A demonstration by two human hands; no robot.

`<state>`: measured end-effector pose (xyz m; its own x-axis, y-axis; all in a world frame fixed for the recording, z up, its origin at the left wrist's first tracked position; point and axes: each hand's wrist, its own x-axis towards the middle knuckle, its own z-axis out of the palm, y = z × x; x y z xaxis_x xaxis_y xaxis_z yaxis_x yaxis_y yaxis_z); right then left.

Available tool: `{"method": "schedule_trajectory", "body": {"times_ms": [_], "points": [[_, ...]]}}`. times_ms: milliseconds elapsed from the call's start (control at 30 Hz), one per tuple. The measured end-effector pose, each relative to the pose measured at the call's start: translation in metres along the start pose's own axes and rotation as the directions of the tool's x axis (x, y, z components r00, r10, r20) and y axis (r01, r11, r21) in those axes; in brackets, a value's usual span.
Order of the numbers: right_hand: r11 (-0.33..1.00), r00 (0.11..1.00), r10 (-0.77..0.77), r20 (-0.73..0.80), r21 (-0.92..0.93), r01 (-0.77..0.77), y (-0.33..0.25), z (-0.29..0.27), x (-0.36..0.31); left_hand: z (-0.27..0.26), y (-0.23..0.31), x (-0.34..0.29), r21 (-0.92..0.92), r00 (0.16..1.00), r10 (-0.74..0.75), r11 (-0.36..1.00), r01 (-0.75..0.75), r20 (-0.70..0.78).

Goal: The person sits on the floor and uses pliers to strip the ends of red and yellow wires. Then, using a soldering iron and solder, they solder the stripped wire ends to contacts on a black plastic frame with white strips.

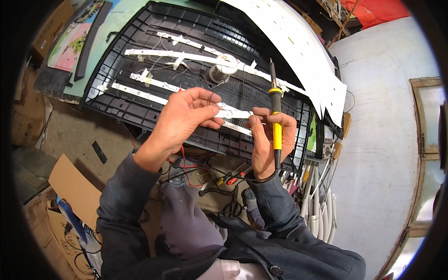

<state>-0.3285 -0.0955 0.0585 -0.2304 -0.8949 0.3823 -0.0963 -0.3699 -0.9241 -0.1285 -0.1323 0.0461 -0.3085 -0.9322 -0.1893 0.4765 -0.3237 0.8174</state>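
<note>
My left hand [179, 117] pinches the left part of a short white LED strip [235, 114] between thumb and fingers, above a black TV back panel [186, 133]. The right hand [267, 142] is closed around a yellow and black soldering iron [277, 133], whose tip points up and away from the strip. Its thumb and forefinger also meet at the strip's right end, where a thin dark wire appears to run. Just beyond my hands, a spool of thin wire [223, 71] stands on the panel. Longer white LED strips [140, 94] with loose wires lie across it.
A large white sheet [284, 39] leans over the panel's far right side. Below the near edge are tangled cables and a red-handled tool [235, 178]. Cardboard [77, 175] stands at left; white tubes [318, 210] stand at right beside a pale wall [373, 126].
</note>
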Motion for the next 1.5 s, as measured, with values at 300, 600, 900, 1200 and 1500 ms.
{"method": "schedule_trajectory", "body": {"times_ms": [300,600,900,1200,1500], "points": [[1.000,1.000,-0.013,0.019,0.011,0.013,0.002,0.002,-0.001,0.004,0.006,0.010,0.085,0.996,0.084,0.993,-0.085,0.013],[0.990,0.997,-0.035,0.074,-0.137,0.044,0.015,0.004,-0.003,0.006,0.011,0.044,0.272,0.965,0.221,0.946,-0.177,-0.139],[0.984,0.996,-0.055,0.070,-0.166,0.066,0.016,-0.002,0.000,-0.015,-0.013,0.073,0.641,0.853,0.453,0.741,-0.199,-0.259],[0.975,0.987,-0.118,0.111,-0.177,0.136,0.005,0.001,0.005,-0.021,-0.011,0.082,0.742,0.798,0.552,0.635,-0.216,-0.241],[0.869,0.891,-0.336,0.304,-0.264,0.418,-0.013,-0.010,0.021,-0.016,-0.006,0.088,0.845,0.756,0.593,0.524,-0.103,-0.276]]}}
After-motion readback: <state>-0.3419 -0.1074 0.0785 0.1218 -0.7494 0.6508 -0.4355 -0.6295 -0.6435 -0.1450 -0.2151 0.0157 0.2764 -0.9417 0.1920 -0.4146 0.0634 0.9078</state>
